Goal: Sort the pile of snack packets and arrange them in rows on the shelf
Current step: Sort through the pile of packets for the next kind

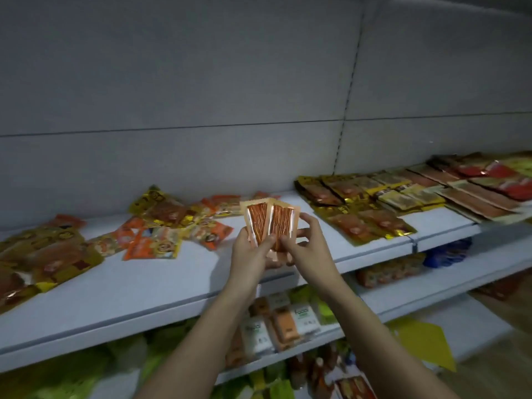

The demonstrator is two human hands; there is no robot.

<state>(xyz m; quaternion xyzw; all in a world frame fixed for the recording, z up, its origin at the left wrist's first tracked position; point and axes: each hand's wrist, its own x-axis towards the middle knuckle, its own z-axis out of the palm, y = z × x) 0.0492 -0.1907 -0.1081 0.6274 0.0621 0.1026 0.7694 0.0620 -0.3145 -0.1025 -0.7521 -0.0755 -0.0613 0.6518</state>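
Two small orange snack packets are held upright and fanned above the white shelf [161, 286], near its middle. My left hand [250, 254] grips the left packet [254, 223] with the thumb across its lower edge. My right hand [309, 246] pinches the right packet [283, 224] from the side, fingers curled behind it. A loose pile of orange and gold packets [161, 226] lies on the shelf to the left. Tidy rows of gold, brown and red packets [403, 194] lie flat on the right.
A heap of larger gold and orange packets [43, 254] sits at the far left of the shelf. Lower shelves hold white and orange packs [283, 321], green packs and a blue item [449, 251]. A grey back panel stands behind the shelf.
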